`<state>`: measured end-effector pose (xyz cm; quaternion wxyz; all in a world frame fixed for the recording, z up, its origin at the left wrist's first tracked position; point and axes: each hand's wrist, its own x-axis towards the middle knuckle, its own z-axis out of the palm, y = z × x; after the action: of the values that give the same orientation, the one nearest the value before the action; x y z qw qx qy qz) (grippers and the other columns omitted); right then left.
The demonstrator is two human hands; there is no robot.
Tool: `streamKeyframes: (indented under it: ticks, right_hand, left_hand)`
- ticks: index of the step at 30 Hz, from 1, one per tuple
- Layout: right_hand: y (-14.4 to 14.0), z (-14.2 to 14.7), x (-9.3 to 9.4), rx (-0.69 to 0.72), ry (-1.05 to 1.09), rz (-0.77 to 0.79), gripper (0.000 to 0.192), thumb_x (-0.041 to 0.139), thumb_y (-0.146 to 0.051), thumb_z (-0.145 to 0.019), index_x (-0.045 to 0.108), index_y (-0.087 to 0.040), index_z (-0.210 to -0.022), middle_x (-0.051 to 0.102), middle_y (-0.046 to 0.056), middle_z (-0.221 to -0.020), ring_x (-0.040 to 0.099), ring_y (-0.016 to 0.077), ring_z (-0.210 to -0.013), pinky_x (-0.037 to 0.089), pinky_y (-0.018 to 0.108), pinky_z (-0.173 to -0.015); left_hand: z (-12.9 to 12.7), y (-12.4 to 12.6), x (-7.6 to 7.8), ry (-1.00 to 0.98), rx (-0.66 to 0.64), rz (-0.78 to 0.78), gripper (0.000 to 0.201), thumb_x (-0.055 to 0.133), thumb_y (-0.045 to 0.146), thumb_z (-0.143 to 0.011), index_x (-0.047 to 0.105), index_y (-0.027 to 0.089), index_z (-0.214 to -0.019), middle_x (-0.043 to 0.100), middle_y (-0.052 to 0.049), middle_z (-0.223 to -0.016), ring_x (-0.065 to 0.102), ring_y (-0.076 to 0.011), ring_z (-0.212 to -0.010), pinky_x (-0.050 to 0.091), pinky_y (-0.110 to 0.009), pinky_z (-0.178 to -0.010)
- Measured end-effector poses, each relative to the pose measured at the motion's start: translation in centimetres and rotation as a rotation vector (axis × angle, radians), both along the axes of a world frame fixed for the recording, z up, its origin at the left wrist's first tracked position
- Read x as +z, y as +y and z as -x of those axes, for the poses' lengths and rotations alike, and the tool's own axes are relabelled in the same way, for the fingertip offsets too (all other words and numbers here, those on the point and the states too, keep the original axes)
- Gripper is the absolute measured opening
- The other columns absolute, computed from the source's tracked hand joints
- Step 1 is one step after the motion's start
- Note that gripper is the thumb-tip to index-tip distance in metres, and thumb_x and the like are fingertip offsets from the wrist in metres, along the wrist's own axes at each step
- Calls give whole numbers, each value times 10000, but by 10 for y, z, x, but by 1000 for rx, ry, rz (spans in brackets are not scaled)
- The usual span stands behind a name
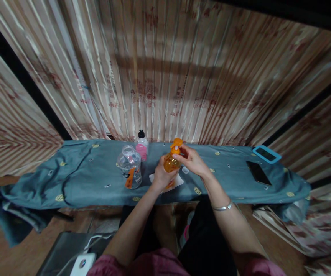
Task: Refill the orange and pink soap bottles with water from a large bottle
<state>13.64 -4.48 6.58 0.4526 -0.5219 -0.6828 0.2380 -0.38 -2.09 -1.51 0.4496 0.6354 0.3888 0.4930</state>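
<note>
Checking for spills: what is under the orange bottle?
A white paper napkin lies on the blue cloth below the orange bottle. The left hand covers the bottle's base, hiding any contact.

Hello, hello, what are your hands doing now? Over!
Left hand gripping orange bottle body. Right hand on its orange cap. Clear jar and pink bottle stand just left, apart.
</note>
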Motion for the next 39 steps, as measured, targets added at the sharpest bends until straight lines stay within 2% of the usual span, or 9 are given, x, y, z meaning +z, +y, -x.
streamKeyframes:
  ticks: [4,9,12,18,22,25,32,36,39]
  right_hand:
    - [1,10,-5,-218,-25,-25,414,803,-459,-795,639,-168,-1038,708,39,-952,689,230,-900,538,481,-897]
    - [-3,1,2,-34,-14,-11,439,742,-469,-862,642,-188,-1185,723,73,-1141,690,242,-1045,539,478,-949]
    - [-2,-3,1,50,11,1,353,684,-457,-909,664,-180,-1126,736,63,-1084,701,230,-1022,550,465,-937]
    - [3,10,-11,-189,56,-39,409,803,-467,-799,636,-171,-1027,705,37,-967,691,228,-914,541,478,-898]
    - [0,4,-7,-15,66,-22,478,751,-491,-843,630,-185,-1189,718,75,-1128,690,245,-1040,544,482,-941]
    - [0,-1,-5,83,60,-8,426,682,-515,-892,655,-183,-1157,735,67,-1088,702,232,-1019,549,469,-938]
    - [2,14,-13,-240,37,-38,412,798,-484,-793,645,-176,-1020,700,35,-953,680,228,-902,531,481,-901]
    - [-2,8,-6,-49,53,-20,459,730,-506,-857,637,-191,-1178,719,74,-1125,690,240,-1031,543,474,-940]
    - [-1,3,-6,49,69,-6,421,656,-534,-904,653,-187,-1141,731,64,-1064,701,224,-991,560,455,-910]
  left_hand:
    - [-1,1,-2,-3,26,9,574,823,166,-651,550,213,-1154,734,-36,-1090,724,-227,-1009,573,-377,-921]
    - [0,0,0,-3,10,4,562,832,189,-667,552,214,-1154,730,-40,-1103,719,-222,-1010,575,-381,-914]
    - [0,-1,1,-12,3,17,569,834,189,-669,547,207,-1161,732,-48,-1104,721,-225,-1003,577,-389,-912]
    - [-1,0,-1,-14,21,13,555,819,142,-659,560,208,-1145,734,-48,-1114,720,-233,-1039,571,-383,-943]
    - [-1,0,0,-2,2,2,563,825,169,-667,555,206,-1160,728,-52,-1142,715,-222,-1048,565,-374,-953]
    - [-1,0,1,-2,8,4,580,826,169,-662,547,207,-1168,734,-47,-1124,722,-221,-1031,567,-368,-938]
    - [0,0,1,-19,9,13,551,813,147,-651,547,210,-1129,735,-49,-1109,723,-231,-1023,570,-374,-927]
    - [0,-1,0,-14,18,-3,556,826,173,-654,557,219,-1138,736,-37,-1089,720,-226,-1007,573,-371,-912]
    - [0,-1,1,-17,13,-7,577,831,177,-654,552,222,-1157,738,-33,-1095,722,-223,-1008,576,-367,-909]
